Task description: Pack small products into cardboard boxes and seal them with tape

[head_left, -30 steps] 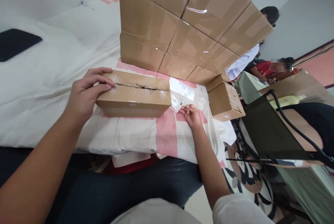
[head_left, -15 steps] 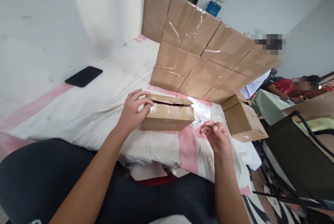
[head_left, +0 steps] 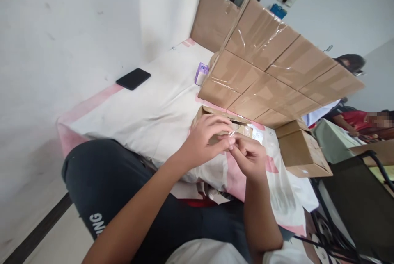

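My left hand [head_left: 206, 137] and my right hand [head_left: 250, 155] meet at their fingertips. Thumbs and fingers pinch together around a small white piece [head_left: 232, 133], too tiny for me to name. Just behind them stands a small cardboard box [head_left: 201, 113] on the cloth, with a dark torn slit along its top. Most of its front is hidden by my hands. Partly covered by my right hand, a white printed paper [head_left: 257, 134] lies beside the box.
A tall panel of taped cardboard boxes [head_left: 261, 63] rises behind. An open carton [head_left: 300, 149] sits at right, near a dark chair [head_left: 360, 186]. A black phone [head_left: 133, 78] and a purple pack [head_left: 201, 74] lie on the cloth. A person in red [head_left: 353, 120] is farther right.
My left hand has left the box's edge and moved right to meet my right hand, which has shifted slightly. The view has turned left, revealing the purple pack.
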